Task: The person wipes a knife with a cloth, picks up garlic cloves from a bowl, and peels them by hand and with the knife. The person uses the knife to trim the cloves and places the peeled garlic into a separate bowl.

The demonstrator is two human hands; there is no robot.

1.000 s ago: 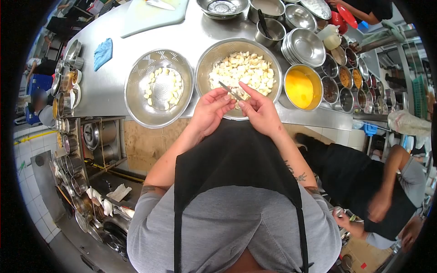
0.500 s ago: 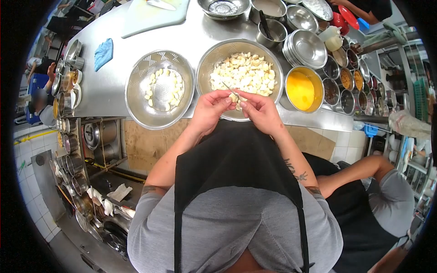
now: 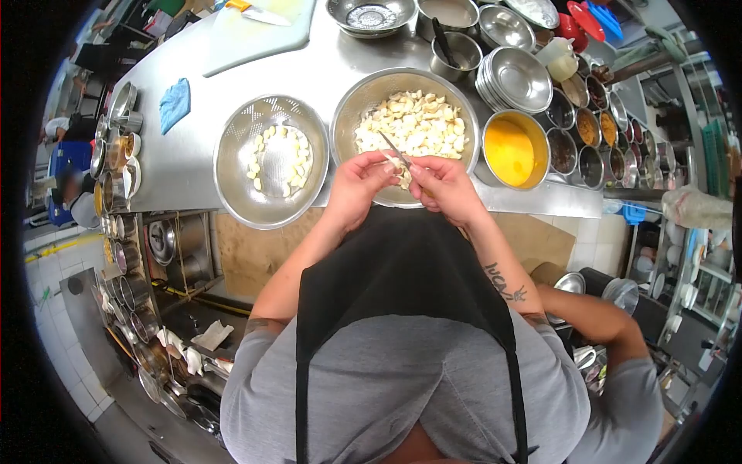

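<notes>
My left hand [image 3: 358, 189] pinches a pale garlic clove [image 3: 395, 163] between thumb and fingertips. A small knife [image 3: 393, 145] is gripped in my right hand [image 3: 443, 188], its thin blade pointing up and left past the clove. Both hands meet over the near rim of a large metal colander [image 3: 345, 104] heaped with garlic cloves [image 3: 417, 124]. To the left stands a second perforated metal bowl [image 3: 232, 182], where peeled cloves [image 3: 296, 179] lie in a loose ring. My fingers partly hide the clove and the knife handle.
A pot of yellow liquid [image 3: 510, 147] stands right of the colander, with stacked metal bowls [image 3: 522, 81] behind it. A blue cloth [image 3: 175, 104], a cutting board [image 3: 297, 31] and an orange-handled knife [image 3: 263, 14] lie farther left. A co-worker's arm [image 3: 587, 313] is close at my right.
The knife blade shows more plainly between my hands, which stay in nearly the same place. The co-worker at my right has shifted back, uncovering pots beside me. The view has tilted slightly.
</notes>
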